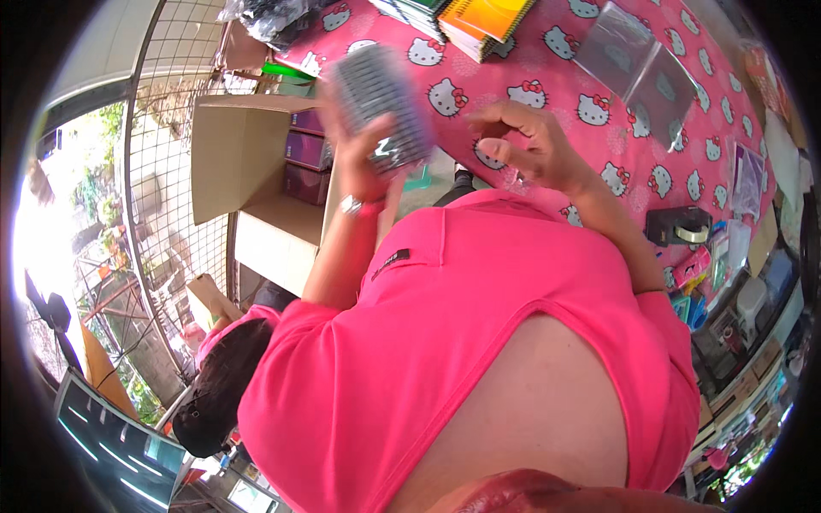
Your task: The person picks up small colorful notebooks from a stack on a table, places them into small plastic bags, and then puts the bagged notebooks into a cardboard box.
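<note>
A grey, ridged, block-shaped stack (376,94) is gripped by the left hand (351,144) beside an open brown cardboard box (244,162) and could be dropped if that single grip is loosened, the right hand (537,144) being held empty, half-curled, near the pink cat-print worktop (560,90).

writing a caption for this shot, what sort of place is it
Probably a semi-open home workspace or small stationery shop, though I can't tell which: spiral notebooks on a pink cat-print cloth, an open cardboard box with purple items inside, and a wire-mesh grille facing daylight and greenery.
</note>
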`<action>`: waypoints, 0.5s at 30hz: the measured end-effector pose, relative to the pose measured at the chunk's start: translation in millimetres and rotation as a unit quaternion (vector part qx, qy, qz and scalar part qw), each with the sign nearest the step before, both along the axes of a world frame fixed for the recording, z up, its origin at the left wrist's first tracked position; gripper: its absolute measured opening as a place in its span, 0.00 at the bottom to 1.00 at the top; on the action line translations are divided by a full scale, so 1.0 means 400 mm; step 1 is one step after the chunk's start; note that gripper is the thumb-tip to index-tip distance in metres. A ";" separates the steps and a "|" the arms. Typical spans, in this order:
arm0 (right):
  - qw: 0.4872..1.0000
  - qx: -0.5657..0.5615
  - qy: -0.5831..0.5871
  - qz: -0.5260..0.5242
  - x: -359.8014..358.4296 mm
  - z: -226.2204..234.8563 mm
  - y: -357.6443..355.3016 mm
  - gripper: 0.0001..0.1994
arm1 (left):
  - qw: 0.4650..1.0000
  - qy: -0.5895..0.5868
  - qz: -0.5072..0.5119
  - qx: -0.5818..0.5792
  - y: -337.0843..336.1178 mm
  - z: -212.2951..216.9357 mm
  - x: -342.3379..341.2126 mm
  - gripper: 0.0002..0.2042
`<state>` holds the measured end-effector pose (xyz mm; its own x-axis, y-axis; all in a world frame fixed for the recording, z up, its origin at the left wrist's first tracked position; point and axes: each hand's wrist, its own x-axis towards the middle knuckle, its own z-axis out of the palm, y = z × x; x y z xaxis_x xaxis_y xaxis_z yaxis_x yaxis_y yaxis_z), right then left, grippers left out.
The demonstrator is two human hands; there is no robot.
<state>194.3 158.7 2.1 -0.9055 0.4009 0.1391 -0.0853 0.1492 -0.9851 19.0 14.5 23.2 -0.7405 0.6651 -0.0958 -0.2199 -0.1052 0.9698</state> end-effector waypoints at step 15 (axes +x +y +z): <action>0.988 0.029 -0.096 -0.120 -0.083 -0.100 0.129 0.08 | 0.900 -0.333 0.082 -0.269 -0.178 -0.641 -0.507 0.20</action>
<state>161.2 210.5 -38.1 -0.7978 0.6029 0.0024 0.1477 0.1993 -0.9687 -183.7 -56.6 -233.3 -0.4830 0.2767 -0.8307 -0.7961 0.2563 0.5483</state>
